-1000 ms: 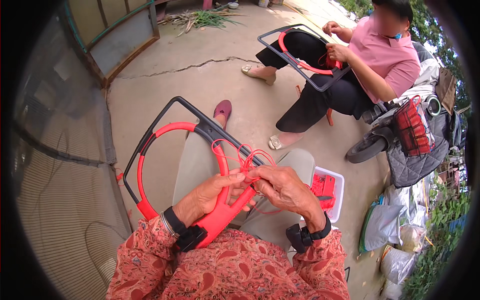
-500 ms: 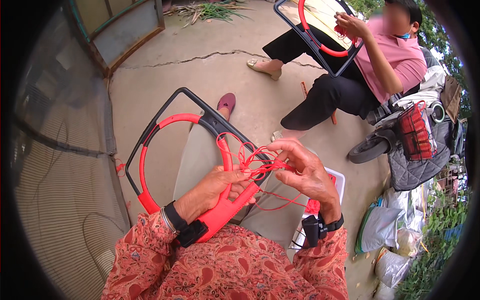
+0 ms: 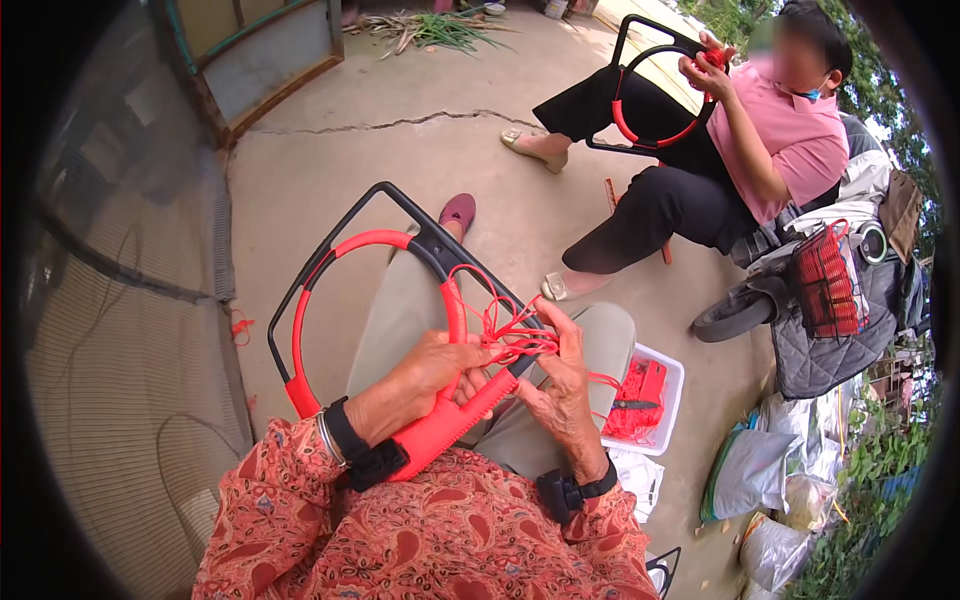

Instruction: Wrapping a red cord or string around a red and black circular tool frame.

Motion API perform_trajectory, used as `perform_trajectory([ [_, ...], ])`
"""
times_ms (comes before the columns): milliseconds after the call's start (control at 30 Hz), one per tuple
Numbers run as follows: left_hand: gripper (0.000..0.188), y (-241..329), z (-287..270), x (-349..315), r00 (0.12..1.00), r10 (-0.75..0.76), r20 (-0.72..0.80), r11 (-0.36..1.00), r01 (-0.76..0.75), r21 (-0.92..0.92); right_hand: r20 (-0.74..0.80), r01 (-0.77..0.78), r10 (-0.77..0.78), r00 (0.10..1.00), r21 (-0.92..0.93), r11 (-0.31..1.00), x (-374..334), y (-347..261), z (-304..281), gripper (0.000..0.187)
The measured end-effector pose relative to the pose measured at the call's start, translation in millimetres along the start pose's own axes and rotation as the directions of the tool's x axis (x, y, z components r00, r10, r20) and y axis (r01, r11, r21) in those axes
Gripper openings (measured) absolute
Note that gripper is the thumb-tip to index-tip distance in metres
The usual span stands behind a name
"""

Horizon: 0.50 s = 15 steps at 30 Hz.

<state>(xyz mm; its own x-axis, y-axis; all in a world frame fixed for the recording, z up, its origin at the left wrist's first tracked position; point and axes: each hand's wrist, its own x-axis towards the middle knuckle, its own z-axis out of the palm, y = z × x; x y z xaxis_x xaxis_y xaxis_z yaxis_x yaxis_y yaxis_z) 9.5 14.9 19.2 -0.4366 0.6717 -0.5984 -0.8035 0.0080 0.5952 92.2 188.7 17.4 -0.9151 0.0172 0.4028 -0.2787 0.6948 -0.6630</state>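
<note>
Far left, I see a grey ribbed screen (image 3: 110, 350) and, beyond it, a door panel with a rusty brown frame (image 3: 292, 92). Right of these, above the wearer's lap, stands the black angular tubular frame (image 3: 430, 250), tilted; it carries a red-wrapped ring (image 3: 453, 312), and a wide red sleeve (image 3: 435, 437) at its lower end lies close to the patterned shirt (image 3: 440, 530). I have the left hand (image 3: 430, 372) closed around the ring's right side, its fingers curled beneath and its thumb reaching to a loose tangle of thin red cord (image 3: 518, 345). The tangle sits at the sleeve's upper end, beside the frame's straight bar. The right hand (image 3: 565, 385) is on the tangle's other side, index finger and thumb well parted, with cord against the fingers; I cannot tell whether the remaining fingers pinch it. Cord also shows beyond this hand, toward a white rectangular plastic tub (image 3: 674, 400) on the floor, which holds red material (image 3: 632, 425) and a slim dark tool (image 3: 634, 405). Upper right, a seated person in a pink shirt (image 3: 800, 165) raises red cord beside a similar black-and-red frame (image 3: 622, 125). Farther right I note a dark mesh basket with red contents (image 3: 832, 285) and, lower, silvery sacks (image 3: 755, 468) beside green foliage (image 3: 880, 500).
</note>
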Motion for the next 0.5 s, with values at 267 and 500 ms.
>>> perform_trajectory([
  [267,0.017,-2,-3,4,1.0,-0.018,0.006,0.999,0.018,0.035,-0.229,-0.136,0.191,0.955,0.235,0.962,-4,5,33,0.03],
  [500,0.027,-7,-10,6,0.997,-0.001,0.078,0.999,0.005,-0.044,-0.141,-0.319,0.397,0.907,0.387,0.865,-14,6,30,0.018],
])
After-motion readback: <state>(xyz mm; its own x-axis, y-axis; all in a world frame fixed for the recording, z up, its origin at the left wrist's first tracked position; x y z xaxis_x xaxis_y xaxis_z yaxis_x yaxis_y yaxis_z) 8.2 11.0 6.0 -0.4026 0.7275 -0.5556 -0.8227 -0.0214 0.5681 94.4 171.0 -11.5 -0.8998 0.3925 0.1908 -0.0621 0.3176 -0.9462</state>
